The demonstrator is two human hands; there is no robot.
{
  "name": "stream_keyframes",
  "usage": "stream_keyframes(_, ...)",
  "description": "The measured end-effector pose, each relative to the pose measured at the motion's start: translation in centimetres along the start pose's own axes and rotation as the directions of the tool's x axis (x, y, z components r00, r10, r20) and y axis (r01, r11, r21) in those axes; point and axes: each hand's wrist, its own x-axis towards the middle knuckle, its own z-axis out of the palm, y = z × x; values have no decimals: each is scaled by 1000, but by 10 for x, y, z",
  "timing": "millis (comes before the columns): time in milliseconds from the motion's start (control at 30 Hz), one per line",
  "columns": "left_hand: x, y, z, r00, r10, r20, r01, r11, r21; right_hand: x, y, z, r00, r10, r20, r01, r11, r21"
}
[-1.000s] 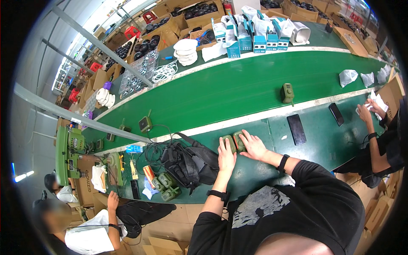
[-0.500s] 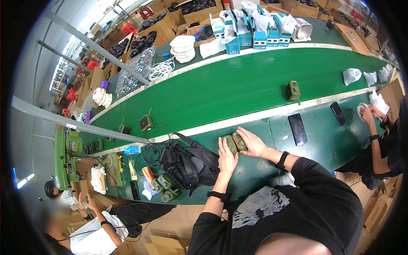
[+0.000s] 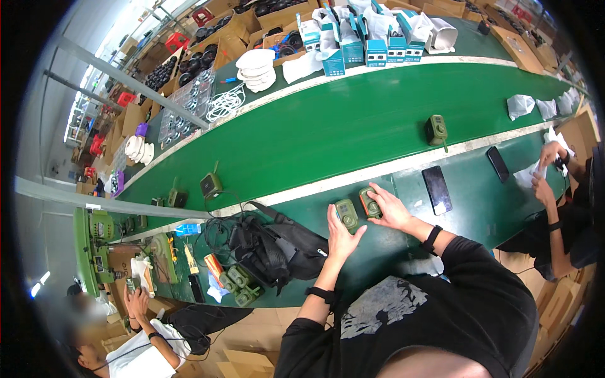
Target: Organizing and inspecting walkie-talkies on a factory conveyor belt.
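Two small olive-green radio-like devices stand side by side on the green workbench [image 3: 403, 230], with a narrow gap between them. The left device [image 3: 346, 213] shows a small screen and a round dial. My left hand [image 3: 341, 238] has its fingers stretched along that device's left side, touching it, while the thumb sticks out apart below its near end. Orange shows along the left edge of the right device [image 3: 369, 203]. My right hand [image 3: 392, 211] grips this one from the right, fingers over its far end and thumb near its lower end.
A black bag [image 3: 277, 242] with cables lies left of my hands, beside more green devices [image 3: 238, 282]. Two dark phones [image 3: 437, 190] [image 3: 498, 164] lie to the right. Beyond runs a green conveyor belt [image 3: 328, 126] carrying another green device [image 3: 435, 130]. Co-workers sit on both sides.
The two devices, pressed together before, now stand apart. My right hand has drawn its device to the right, and my left thumb has spread away from the left device. The view has shifted slightly.
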Motion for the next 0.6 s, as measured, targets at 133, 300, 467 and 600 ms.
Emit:
stream_keyframes(133,6,-1,-17,955,-233,184,268,943,-199,-2,1,-1,1000,-1,-11,1,1000,28)
stream_keyframes(300,28,-40,-63,937,-345,50,347,911,-224,-2,-1,3,1000,-17,-14,17,998,53)
stream_keyframes(467,66,-80,-120,937,-346,-45,329,920,-214,-7,8,7,999,-8,-47,10,999,37)
stream_keyframes(600,107,-114,-153,917,-396,-43,387,911,-146,-9,9,4,999,11,-52,-9,999,36)
